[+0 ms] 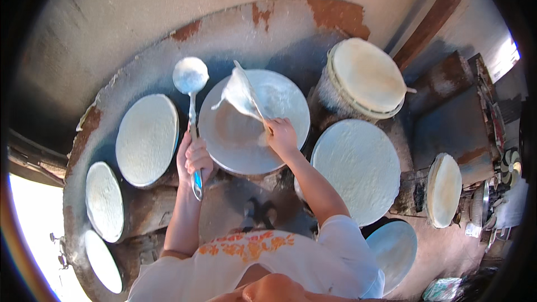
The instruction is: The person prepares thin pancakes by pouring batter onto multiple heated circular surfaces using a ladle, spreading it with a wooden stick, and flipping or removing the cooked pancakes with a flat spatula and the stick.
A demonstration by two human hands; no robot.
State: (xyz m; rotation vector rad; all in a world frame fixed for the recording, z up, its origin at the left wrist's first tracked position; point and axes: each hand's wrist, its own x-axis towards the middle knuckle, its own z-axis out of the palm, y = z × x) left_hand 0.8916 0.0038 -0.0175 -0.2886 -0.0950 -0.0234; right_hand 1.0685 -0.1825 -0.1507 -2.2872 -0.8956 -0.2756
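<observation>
My left hand (195, 161) grips the handle of a metal ladle (190, 75), whose round bowl is coated in white batter and points away from me. My right hand (282, 134) holds a thin, flat spatula (254, 92) by its near end, over a round griddle (235, 151) straight ahead. A thin white sheet of batter or flatbread (237, 94) hangs along the spatula's left side, with a ragged lower-left tip. Whether it still touches the griddle I cannot tell. White streaks show on the griddle's right half, and a brownish patch lies left of centre.
More round griddles with white flatbreads curve around me: left (147, 140), farther left (105, 201), lower left (103, 262) and right (356, 172). A stack of flatbreads (369, 75) rests on a basket-like stand at the upper right. Another stack (444, 191) sits farther right.
</observation>
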